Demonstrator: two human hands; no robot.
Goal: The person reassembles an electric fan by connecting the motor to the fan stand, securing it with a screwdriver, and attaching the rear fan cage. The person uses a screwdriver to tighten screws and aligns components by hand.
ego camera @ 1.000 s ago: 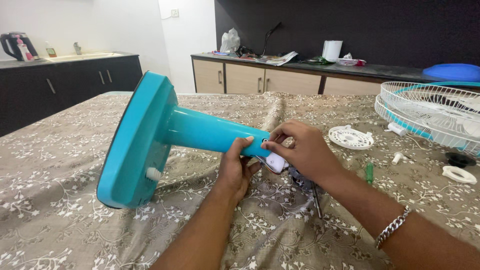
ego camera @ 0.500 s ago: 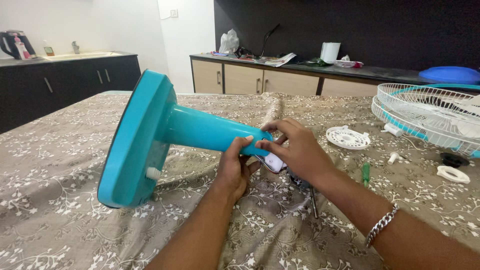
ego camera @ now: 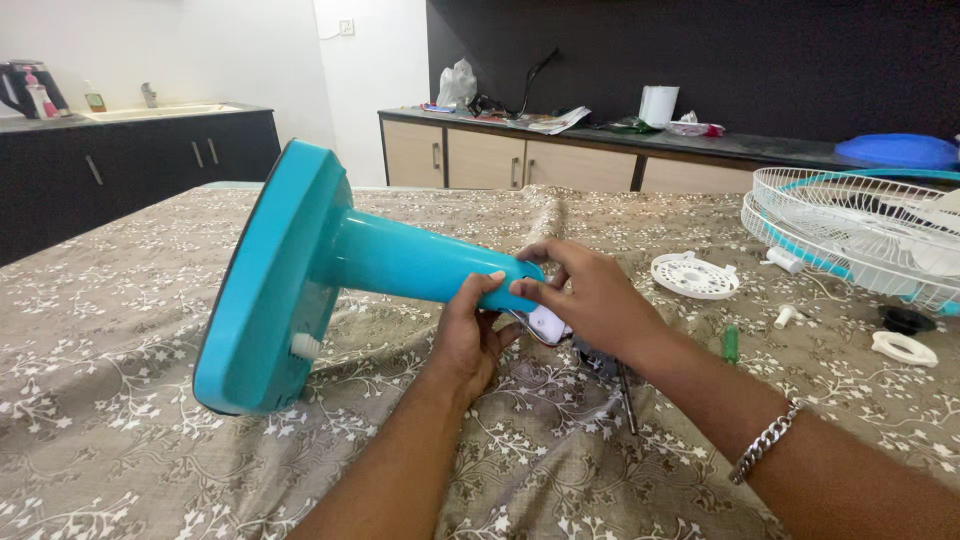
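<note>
A turquoise fan stand (ego camera: 330, 262) lies on its side on the patterned tablecloth (ego camera: 120, 340), its square base at the left and its neck pointing right. My left hand (ego camera: 470, 335) grips the neck from below near its open end. My right hand (ego camera: 590, 300) rests over that open end, fingertips pinched on the rim. A small white part with wires (ego camera: 548, 324) pokes out between the two hands; what lies under the right hand is hidden.
At the right lie a white fan grille with blades (ego camera: 860, 235), a round white plastic disc (ego camera: 695, 276), a white ring (ego camera: 904, 348), a black cap (ego camera: 908, 318), a white knob (ego camera: 788, 316) and a green screwdriver (ego camera: 731, 342). Cabinets stand behind.
My right hand has shifted slightly left along the neck's end, its fingers settling on the rim. The stand and my left hand have stayed nearly still.
</note>
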